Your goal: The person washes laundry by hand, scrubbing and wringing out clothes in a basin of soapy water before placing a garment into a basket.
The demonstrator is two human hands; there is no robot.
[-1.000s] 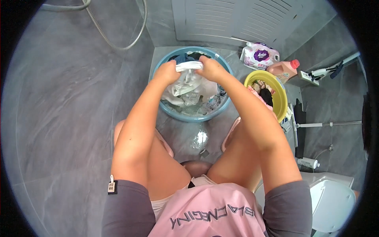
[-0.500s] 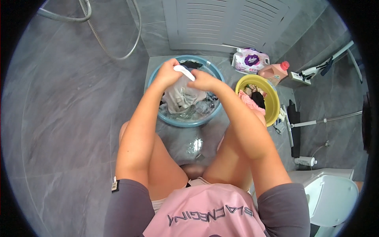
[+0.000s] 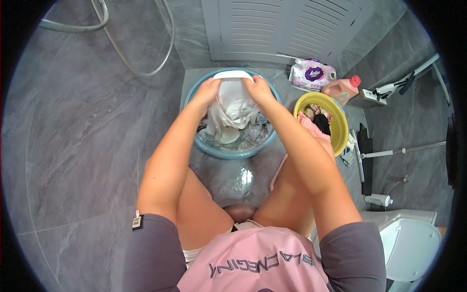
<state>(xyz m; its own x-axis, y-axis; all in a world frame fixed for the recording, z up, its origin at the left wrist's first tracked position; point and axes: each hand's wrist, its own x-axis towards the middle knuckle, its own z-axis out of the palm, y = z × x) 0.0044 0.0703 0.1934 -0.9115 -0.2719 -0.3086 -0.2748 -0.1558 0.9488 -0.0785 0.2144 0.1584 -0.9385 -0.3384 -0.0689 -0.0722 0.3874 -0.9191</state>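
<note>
Toward the far rim of the blue basin (image 3: pixel 236 155), a white garment (image 3: pixel 237 111) is pinched at its band (image 3: pixel 233 74) by left hand (image 3: pixel 208 92) and right hand (image 3: pixel 259 91). Tilted before, the band is now stretched level, opening the cloth.

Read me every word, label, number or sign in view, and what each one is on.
I'll locate the print without copying brands or wording:
Pink top: large dark lettering across the front.
White-and-purple pouch: pale lettering on a purple patch, smaller print too tiny to read.
Pink bottle with red cap: label too small to read.
Sleeve tag: markings too small to read.
White bottle: print too blurred to read.
</note>
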